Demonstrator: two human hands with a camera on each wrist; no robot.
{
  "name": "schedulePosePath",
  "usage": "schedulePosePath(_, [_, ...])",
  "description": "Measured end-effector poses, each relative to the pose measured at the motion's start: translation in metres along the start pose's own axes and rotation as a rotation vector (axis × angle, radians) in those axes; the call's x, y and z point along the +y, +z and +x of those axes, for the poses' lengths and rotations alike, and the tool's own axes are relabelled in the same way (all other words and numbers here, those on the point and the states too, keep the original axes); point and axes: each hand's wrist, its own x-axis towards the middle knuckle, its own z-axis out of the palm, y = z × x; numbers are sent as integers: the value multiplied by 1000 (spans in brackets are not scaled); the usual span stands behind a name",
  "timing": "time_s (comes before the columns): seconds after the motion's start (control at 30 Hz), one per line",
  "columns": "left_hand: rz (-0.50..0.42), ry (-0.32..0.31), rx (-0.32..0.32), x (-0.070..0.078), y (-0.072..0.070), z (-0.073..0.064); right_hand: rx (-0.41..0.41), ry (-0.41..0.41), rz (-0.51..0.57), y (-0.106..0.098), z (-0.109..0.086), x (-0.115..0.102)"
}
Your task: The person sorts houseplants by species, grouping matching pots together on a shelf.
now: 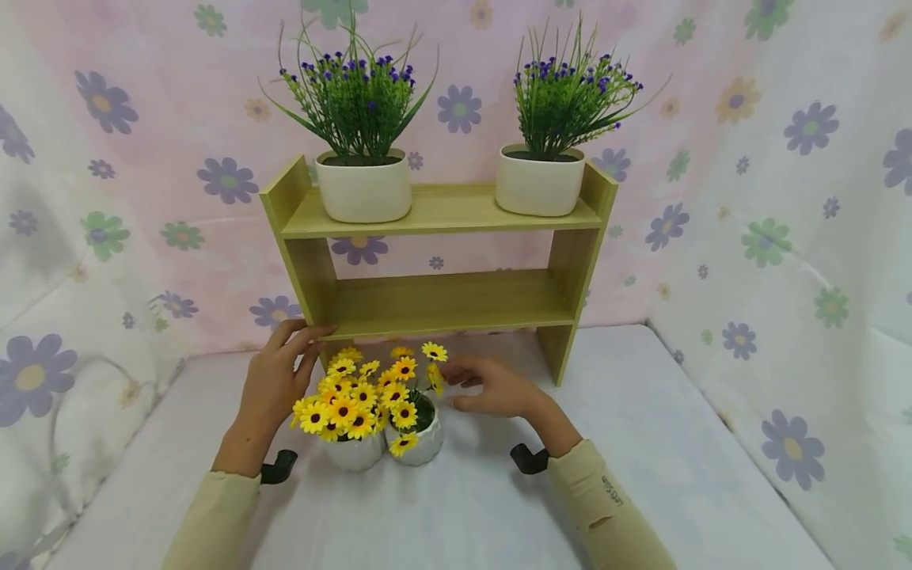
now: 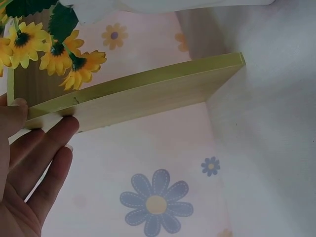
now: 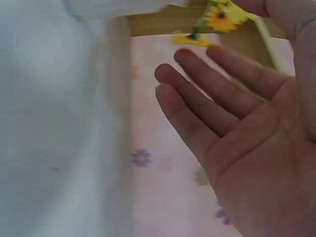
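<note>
A wooden shelf (image 1: 449,305) with two boards stands on the table. At its left side panel (image 2: 148,89), my left hand (image 1: 274,380) pinches the front edge, thumb on one face and fingers on the other. Two small white pots of yellow flowers stand side by side before the shelf, the left pot (image 1: 355,453) and the right pot (image 1: 420,439). My right hand (image 1: 495,388) is beside the right pot's yellow flowers (image 1: 404,368), fingers loosely extended and palm showing in the right wrist view. Whether its fingertips touch a bloom I cannot tell.
On the top board stand two cream planters of purple flowers, one left (image 1: 365,190) and one right (image 1: 539,184). A white cloth covers the table (image 1: 684,459). Flower-printed curtains (image 1: 769,158) hang behind and at both sides.
</note>
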Motion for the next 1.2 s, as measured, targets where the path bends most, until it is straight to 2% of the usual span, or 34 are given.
schedulePosePath(0.2, [-8, 8, -7, 1, 4, 0, -195, 146, -47, 11, -2, 11])
schedulePosePath(0.3, [-3, 0, -5, 0, 3, 0, -245, 152, -62, 16, -2, 10])
schedulePosePath(0.63, [-1, 7, 0, 0, -1, 2, -197, 46, 105, 57, 11, 11])
schedulePosePath(0.77, [5, 6, 7, 0, -2, 1, -154, 28, 163, 65, 13, 9])
schedulePosePath(0.93, [5, 17, 17, -1, -1, 0, -127, 45, 227, 67, 13, 7])
schedulePosePath(1.2, [-4, 1, 12, -2, 2, -1, -62, 166, 295, 70, 13, 9])
